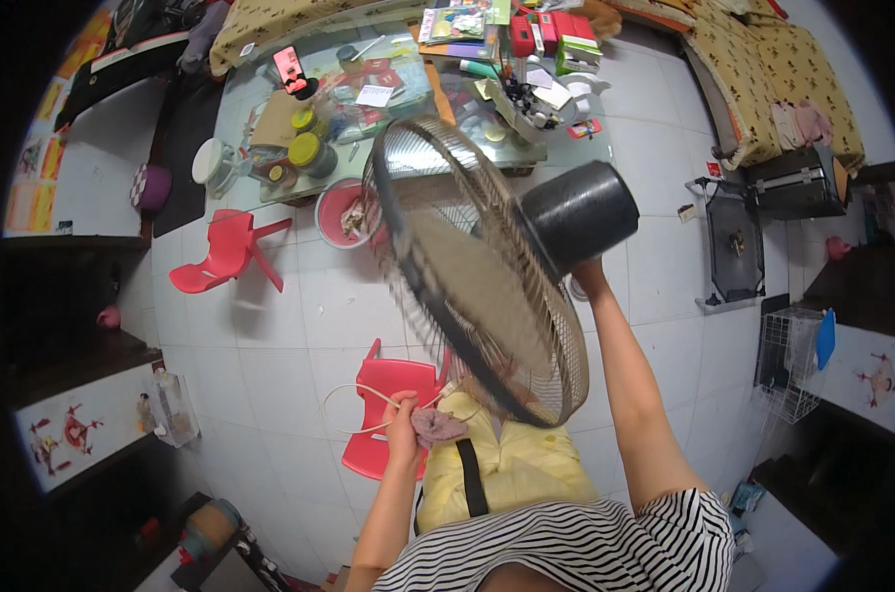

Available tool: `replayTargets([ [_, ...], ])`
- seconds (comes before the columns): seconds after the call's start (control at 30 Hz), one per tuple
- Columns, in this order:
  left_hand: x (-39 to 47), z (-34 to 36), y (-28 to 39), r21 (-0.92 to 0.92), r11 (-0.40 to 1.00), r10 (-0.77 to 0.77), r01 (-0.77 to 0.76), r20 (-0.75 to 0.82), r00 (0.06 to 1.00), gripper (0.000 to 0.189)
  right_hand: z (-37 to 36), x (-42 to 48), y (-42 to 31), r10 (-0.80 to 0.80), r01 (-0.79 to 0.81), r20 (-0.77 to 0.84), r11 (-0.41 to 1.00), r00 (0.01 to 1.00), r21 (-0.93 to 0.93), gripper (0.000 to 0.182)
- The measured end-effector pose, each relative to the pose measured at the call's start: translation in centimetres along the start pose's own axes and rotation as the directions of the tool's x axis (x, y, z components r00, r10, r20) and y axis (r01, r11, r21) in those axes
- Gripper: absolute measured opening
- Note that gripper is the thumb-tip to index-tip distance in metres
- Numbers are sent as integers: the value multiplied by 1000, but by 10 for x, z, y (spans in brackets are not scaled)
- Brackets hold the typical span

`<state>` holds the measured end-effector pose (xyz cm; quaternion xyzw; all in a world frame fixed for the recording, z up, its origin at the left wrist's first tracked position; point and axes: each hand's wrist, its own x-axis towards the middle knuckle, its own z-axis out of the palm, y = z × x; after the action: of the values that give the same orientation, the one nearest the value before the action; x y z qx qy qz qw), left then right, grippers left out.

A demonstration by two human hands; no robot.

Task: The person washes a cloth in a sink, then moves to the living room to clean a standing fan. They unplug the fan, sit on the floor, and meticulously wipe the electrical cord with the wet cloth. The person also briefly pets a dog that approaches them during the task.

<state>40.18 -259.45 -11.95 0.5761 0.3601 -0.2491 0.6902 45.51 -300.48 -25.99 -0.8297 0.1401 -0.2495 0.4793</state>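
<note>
A large electric fan (484, 274) with a wire guard and a black motor housing (584, 214) fills the middle of the view. Its guard is tilted and its blades look blurred. My right hand (589, 275) reaches up beneath the housing, its fingers mostly hidden, seemingly gripping the fan there. Lower left of the guard, my left hand (401, 423) is closed around a purple-grey cloth (436, 427) and a looped white cord (331, 416). The cord's far end is hidden behind the cloth and guard.
A red plastic chair (396, 403) stands close by my left hand, another red chair (229, 248) farther left. Ahead is a glass table (388, 159) crowded with jars, papers and boxes. Under its edge sits a pink bin (331, 214). A wire cage (788, 362) stands right.
</note>
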Motion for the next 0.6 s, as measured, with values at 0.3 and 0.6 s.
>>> replayTargets([
  [0.3, 18, 39, 50, -5, 1000, -13, 14, 139, 990, 15, -3, 29, -31, -54, 73, 72, 958, 996, -278, 31],
  [0.6, 130, 66, 99, 100, 995, -60, 29, 325, 944, 16, -22, -243, -37, 650, -668, -156, 733, 744, -128, 25],
])
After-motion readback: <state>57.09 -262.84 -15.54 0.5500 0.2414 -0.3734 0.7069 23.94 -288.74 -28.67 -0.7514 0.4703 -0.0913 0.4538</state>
